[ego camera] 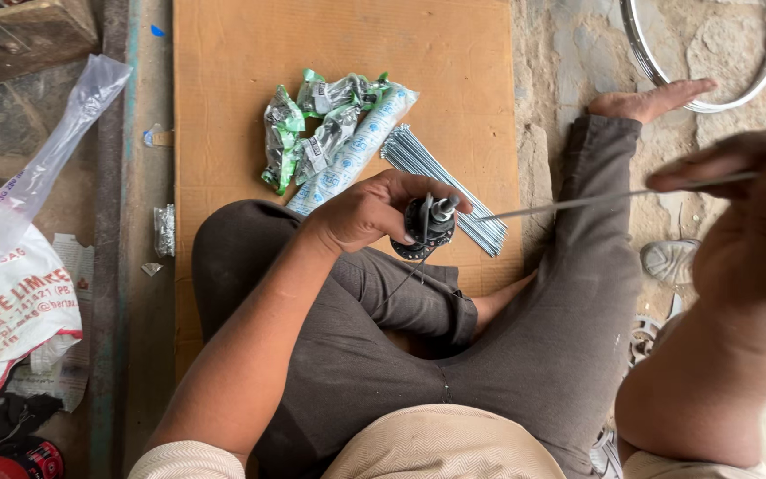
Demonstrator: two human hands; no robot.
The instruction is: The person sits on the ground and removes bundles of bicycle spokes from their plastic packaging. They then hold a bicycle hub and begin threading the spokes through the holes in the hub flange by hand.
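Far left of my left hand (pixel 372 211) I see a white printed woven sack (pixel 6 310) w/ a clear crumpled plastic bag (pixel 55 151) lying over it, well apart from the work. Nearer, on the flat brown cardboard sheet (pixel 232 98), a heap of small green-and-silver foil packets (pixel 312 124) sits just above the left hand, w/ a long pale printed plastic sleeve (pixel 352 155) slanting down beside them, its lower end by the wrist.

Left hand: fingers curled round a small black metal wheel hub w/ a silver axle end (pixel 427 226), held over my left knee. One thin wire spoke hangs from the hub, down toward the lap. Just beyond the fingertips, a bundle of thin silver steel spokes (pixel 441 186) lies on the cardboard, partly behind the hub.

Right of that, a single long thin silver spoke (pixel 578 202) runs from near the hub out to my right hand (pixel 746 213); thumb & forefinger pinch its far end, other fingers blurred, can't tell. Above the right hand, past my bare foot (pixel 653 99), a shiny curved metal wheel rim (pixel 711 98) lies on rough stone ground.
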